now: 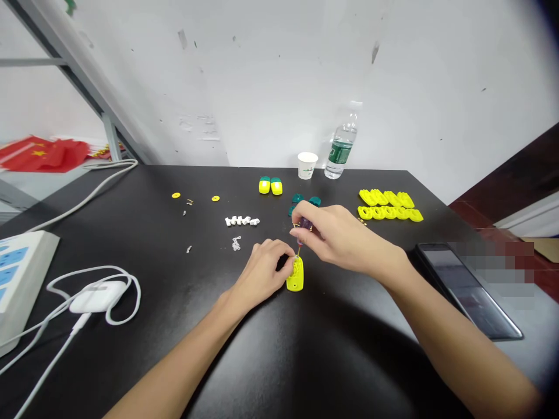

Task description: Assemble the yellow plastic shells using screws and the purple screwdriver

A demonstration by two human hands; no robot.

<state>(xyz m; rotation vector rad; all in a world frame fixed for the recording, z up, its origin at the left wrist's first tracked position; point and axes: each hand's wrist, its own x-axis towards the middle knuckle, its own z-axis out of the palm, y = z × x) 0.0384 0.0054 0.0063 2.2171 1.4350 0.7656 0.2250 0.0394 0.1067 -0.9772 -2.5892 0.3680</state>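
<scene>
The right hand (336,235) was clamped on a screwdriver (306,224); tilting might have skidded it off the yellow casing (296,282) beside the left hand (264,267), whose hold was unclear.

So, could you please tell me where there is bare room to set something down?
Bare tabletop lies between the charger and left forearm, and between that and the right forearm, nearer you than the yellow case. Crowded: around the left hand and right hand, and by the yellow shells.

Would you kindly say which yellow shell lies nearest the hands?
The lone yellow shell beside the left hand, beneath the screwdriver; the others form two rows at right.
</scene>
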